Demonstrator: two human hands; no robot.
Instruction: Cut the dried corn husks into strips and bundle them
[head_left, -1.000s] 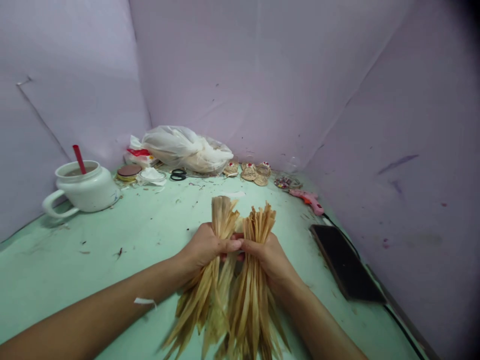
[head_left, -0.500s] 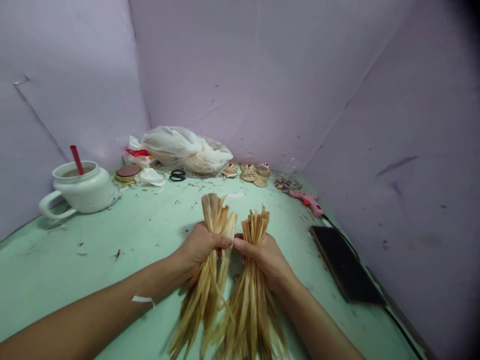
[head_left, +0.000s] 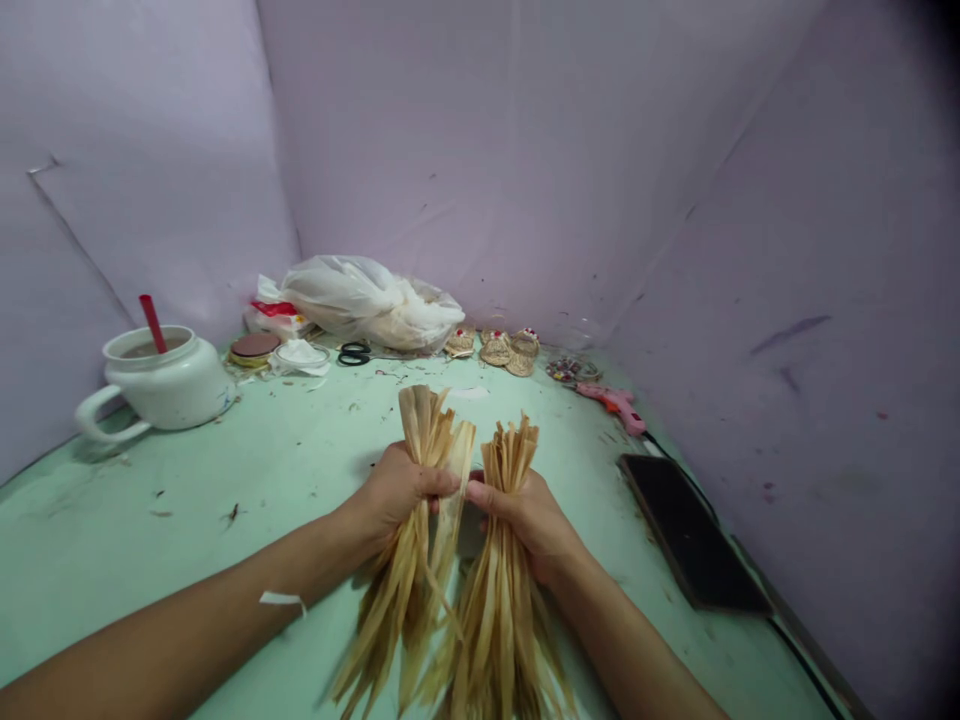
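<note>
My left hand (head_left: 397,492) is closed round a bundle of dry tan husk strips (head_left: 429,430), whose upper ends stick up past my fingers. My right hand (head_left: 525,512) is closed round a second bundle of husk strips (head_left: 510,455) right beside it. The two fists almost touch at the thumbs. The long lower ends of both bundles (head_left: 457,630) hang down toward me over the green table (head_left: 225,480) and partly mingle.
A white pot with a red stick (head_left: 161,380) stands at the left. Along the back lie a plastic bag (head_left: 371,302), black scissors (head_left: 354,353), small woven pieces (head_left: 499,346) and a pink glue gun (head_left: 616,405). A dark flat slab (head_left: 690,530) lies at the right, by the wall.
The two bundles have drawn slightly apart at the top, and the left one has tipped a little to the left. Both hands keep their hold.
</note>
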